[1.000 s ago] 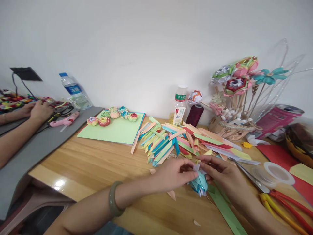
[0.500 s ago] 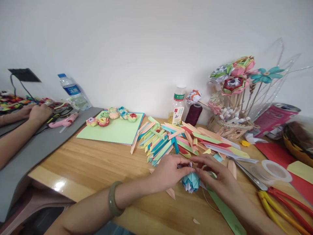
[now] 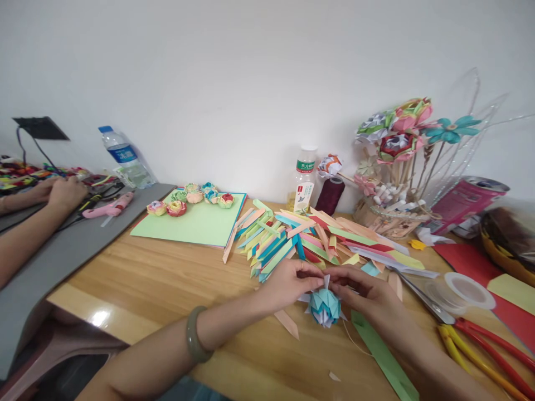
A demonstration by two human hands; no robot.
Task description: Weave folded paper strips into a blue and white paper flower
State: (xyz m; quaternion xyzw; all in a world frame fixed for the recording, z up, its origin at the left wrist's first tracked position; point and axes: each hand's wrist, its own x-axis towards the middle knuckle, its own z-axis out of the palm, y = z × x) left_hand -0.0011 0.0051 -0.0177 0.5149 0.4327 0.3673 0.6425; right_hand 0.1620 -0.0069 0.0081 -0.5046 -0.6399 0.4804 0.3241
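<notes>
A folded paper flower point(image 3: 325, 306) in teal and white sits between my hands, near the table's front. My left hand point(image 3: 288, 284) comes from the left, its thumb and fingers closed at the flower's top by a white paper point. From the right, my right hand point(image 3: 363, 287) pinches at the same top, fingertips almost meeting the left ones. A thin thread point(image 3: 355, 342) trails from the flower to the right. Behind my hands spreads a heap of folded paper strips point(image 3: 276, 245) in many colours. A green paper strip point(image 3: 382, 356) lies under my right forearm.
At right are scissors point(image 3: 451, 323), a clear tape roll point(image 3: 470, 291) and a basket of paper flowers point(image 3: 388, 214). A bottle point(image 3: 301, 178) and a dark thread spool point(image 3: 330, 196) stand by the wall. Small flowers lie on green paper point(image 3: 188, 228). At left, a co-worker's hands point(image 3: 67, 192) and a pink glue gun point(image 3: 107, 206).
My hands have drawn slightly up and apart at the flower's top, so more of the flower and its white point shows. The view has shifted slightly.
</notes>
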